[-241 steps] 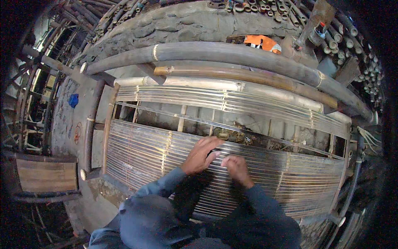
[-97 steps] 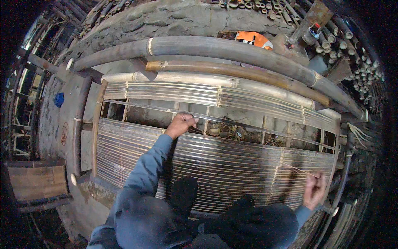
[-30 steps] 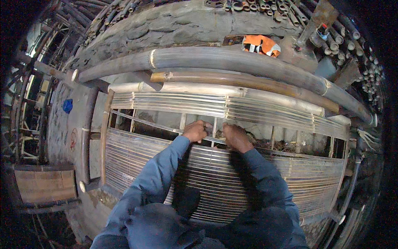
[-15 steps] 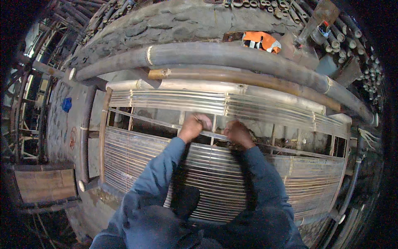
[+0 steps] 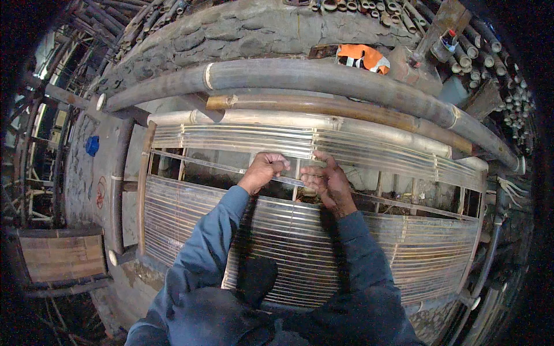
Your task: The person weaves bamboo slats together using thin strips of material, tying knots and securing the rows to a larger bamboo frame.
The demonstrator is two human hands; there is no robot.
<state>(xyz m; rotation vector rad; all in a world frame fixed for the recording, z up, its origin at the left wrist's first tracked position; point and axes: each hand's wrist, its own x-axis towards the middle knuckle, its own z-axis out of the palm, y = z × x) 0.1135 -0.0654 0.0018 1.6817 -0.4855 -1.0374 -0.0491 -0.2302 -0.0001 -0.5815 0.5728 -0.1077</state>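
Observation:
A long bamboo frame (image 5: 146, 130) lies before me, fitted with rows of thin bamboo slats (image 5: 294, 242). Between the far and near rows runs a gap, crossed lengthwise by a single bamboo strip (image 5: 202, 163). Over that strip, near mid-frame, my left hand (image 5: 262, 173) is closed, thumb and fingers pinched together; whatever is between them is too small to make out. Just right of it, my right hand (image 5: 334, 183) has its fingers apart beside the strip and the short crosspiece (image 5: 297, 169). Nothing shows in its grasp. The far slats (image 5: 248, 137) lie just beyond both hands.
Thick bamboo poles (image 5: 259, 75) span the far side. Beyond them, an orange and white item (image 5: 363, 59) rests near a stone wall (image 5: 248, 34). Cut bamboo (image 5: 470, 55) is stacked at the far right. A blue object (image 5: 92, 145) and a woven panel (image 5: 63, 258) are at left.
My right hand has gone from curled and blurred to fingers spread. The left hand stays pinched in nearly the same place, now sharper in view.

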